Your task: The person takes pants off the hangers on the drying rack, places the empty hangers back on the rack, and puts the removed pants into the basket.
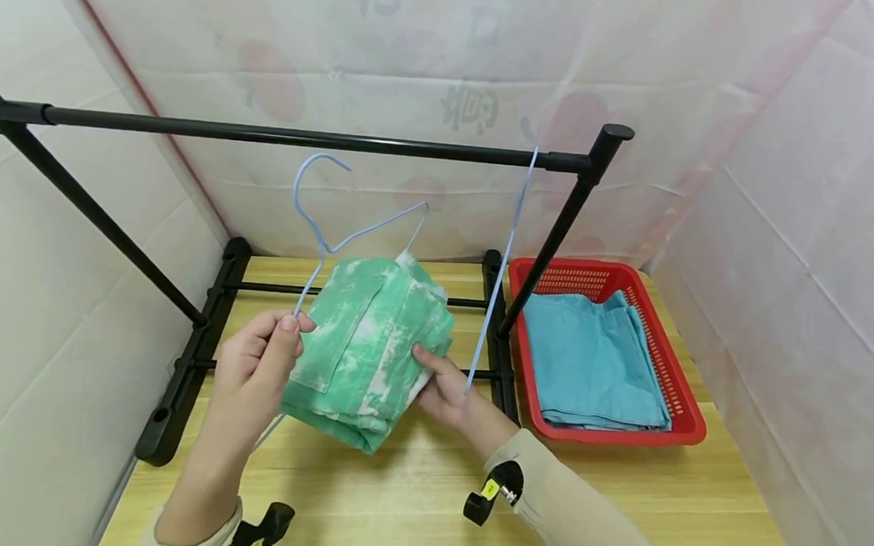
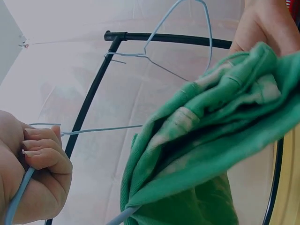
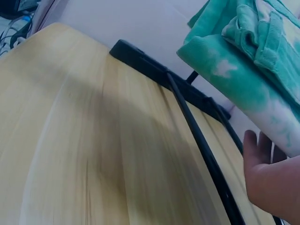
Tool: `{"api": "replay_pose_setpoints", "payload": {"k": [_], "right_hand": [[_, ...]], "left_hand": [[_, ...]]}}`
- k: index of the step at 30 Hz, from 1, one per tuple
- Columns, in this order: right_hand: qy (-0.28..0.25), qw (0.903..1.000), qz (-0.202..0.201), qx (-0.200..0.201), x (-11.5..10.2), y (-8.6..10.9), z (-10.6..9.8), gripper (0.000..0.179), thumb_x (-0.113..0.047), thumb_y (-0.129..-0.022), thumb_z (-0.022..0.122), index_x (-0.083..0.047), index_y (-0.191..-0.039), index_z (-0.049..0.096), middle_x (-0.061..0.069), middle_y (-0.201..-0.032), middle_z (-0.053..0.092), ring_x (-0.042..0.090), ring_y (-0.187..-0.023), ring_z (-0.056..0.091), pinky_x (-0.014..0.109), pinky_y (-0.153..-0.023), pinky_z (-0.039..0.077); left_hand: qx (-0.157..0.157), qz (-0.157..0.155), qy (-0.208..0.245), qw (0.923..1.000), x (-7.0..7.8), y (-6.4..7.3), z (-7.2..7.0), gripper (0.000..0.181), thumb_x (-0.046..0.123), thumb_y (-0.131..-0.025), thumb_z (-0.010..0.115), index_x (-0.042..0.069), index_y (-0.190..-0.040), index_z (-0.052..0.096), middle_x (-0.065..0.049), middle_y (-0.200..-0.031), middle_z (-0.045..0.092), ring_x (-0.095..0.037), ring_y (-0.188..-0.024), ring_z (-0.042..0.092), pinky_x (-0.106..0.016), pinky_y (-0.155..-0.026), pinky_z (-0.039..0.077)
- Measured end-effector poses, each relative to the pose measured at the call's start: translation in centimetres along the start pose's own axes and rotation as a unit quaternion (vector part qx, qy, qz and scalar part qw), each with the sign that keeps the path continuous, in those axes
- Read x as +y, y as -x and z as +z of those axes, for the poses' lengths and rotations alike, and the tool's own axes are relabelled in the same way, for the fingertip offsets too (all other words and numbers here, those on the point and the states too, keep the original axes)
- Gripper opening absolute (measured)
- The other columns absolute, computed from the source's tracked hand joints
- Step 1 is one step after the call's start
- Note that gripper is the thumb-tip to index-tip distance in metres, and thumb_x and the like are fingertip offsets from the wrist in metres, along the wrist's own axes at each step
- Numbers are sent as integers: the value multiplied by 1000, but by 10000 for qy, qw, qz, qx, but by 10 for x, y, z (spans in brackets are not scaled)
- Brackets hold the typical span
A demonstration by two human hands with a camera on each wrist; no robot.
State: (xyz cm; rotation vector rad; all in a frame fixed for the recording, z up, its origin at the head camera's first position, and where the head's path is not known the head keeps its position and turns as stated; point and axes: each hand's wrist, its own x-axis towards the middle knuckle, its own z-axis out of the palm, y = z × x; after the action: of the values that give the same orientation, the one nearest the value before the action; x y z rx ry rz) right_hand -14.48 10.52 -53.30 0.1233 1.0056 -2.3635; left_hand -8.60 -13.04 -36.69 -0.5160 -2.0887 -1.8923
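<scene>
A folded green-and-white tie-dyed garment (image 1: 369, 340) is up above the table, tilted, with a light-blue wire hanger (image 1: 317, 234) running into its folds. My left hand (image 1: 263, 350) grips the hanger's wire at the garment's left side, thumb against curled fingers. The hook points up, just under the black rail. With my right hand (image 1: 446, 390) I hold the garment's right edge, thumb on top and fingers underneath. Seen from the left wrist, the garment's thick layered folds (image 2: 187, 117) gape toward the camera. The right wrist view has the right hand's fingers (image 3: 262, 147) against its pale underside.
A black clothes rack (image 1: 287, 136) stands on the wooden table (image 1: 408, 505). Another light-blue hanger (image 1: 509, 252) hangs from the rail's right end, overlapping my right wrist in the head view. To the right, a red basket (image 1: 686, 426) holds folded blue cloth (image 1: 593, 362). Pale sheeting surrounds the table.
</scene>
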Motion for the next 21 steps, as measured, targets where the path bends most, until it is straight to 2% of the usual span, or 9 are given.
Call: {"api": "replay_pose_setpoints", "payload": {"k": [4, 10, 14, 21], "right_hand": [[-416, 9990, -60, -159, -2, 2, 5, 49, -28, -102, 54, -25, -145, 31, -3, -140, 46, 17, -131, 44, 38, -115, 30], [-513, 9974, -344, -365, -6, 10, 20, 40, -24, -104, 41, -24, -142, 30, -5, -134, 48, 12, -124, 49, 29, -110, 37], [-541, 9968, -457, -366, -10, 13, 29, 41, -21, -104, 38, -22, -144, 28, -4, -136, 46, 12, -125, 49, 27, -109, 38], [-646, 9962, -496, -300, -15, 15, 37, 48, -18, -102, 40, -23, -148, 28, -2, -141, 45, 14, -130, 47, 29, -111, 38]], "left_hand": [[-39, -5, 104, 9999, -2, -1, 0, 22, 6, -106, 43, -3, -99, 63, 0, -59, 35, -13, -46, 24, -30, -40, 19], [-144, -95, 132, 9998, -3, -1, -2, 22, 6, -106, 44, -4, -101, 62, -1, -61, 36, -14, -48, 26, -30, -40, 19], [-200, -139, 217, 9995, -5, -1, -3, 22, 7, -107, 43, -6, -101, 61, -3, -64, 41, -13, -46, 27, -30, -39, 20], [-235, -192, 322, 9990, -8, -4, -5, 24, 10, -107, 43, -6, -101, 59, -4, -67, 47, -13, -47, 29, -30, -41, 22]]}}
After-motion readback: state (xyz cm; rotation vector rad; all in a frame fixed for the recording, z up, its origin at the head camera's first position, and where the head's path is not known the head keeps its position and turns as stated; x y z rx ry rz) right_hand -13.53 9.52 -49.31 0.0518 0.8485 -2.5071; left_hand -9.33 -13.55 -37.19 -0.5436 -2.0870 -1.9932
